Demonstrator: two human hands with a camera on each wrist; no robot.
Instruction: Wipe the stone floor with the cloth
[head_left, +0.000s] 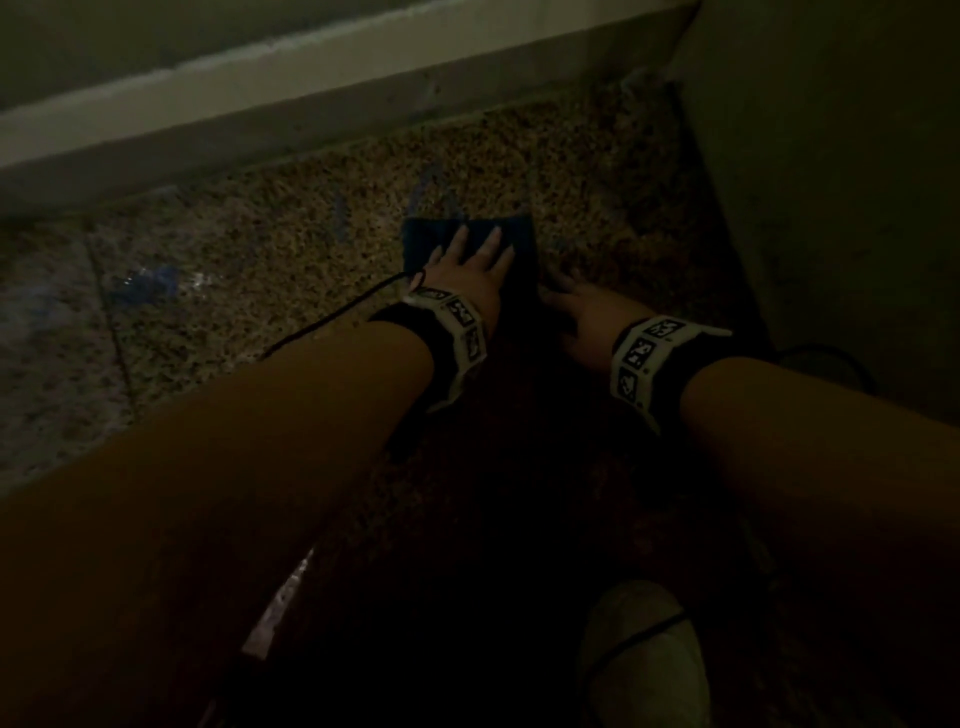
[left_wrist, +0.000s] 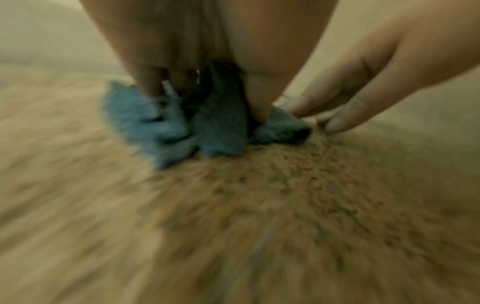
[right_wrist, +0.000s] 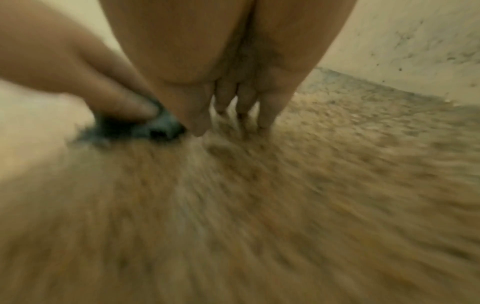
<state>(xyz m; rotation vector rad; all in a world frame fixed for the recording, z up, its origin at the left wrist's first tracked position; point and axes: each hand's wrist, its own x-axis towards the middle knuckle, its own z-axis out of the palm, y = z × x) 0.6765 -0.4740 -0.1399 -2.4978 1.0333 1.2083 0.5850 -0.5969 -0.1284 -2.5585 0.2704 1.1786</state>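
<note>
Cloth (head_left: 467, 244), dark blue, lies on the speckled stone floor (head_left: 260, 270) at centre frame in the head view, just below the pale skirting (head_left: 208, 104) that runs across the upper left. Left hand (head_left: 462, 270) rests on top of it with fingers spread and straight, pressing it flat; nothing is gripped. Left wrist view shows the cloth bunched under those fingers (left_wrist: 145, 82). Right hand (head_left: 576, 312) sits just beside the cloth's right edge, fingers extended with tips on the bare floor, holding nothing; in the right wrist view its thumb looks near the cloth edge, contact unclear. Wall (head_left: 831, 182) fills the right side of the frame. Blurry wrist views, dim head view.

Step in hand, as judged: mid-wipe, left hand pushing the cloth, right hand bracing. Bluish smears (head_left: 150, 278) at left of frame look unwiped. Next move likely calls for steady downward pressure while sliding the cloth left toward those marks.
</note>
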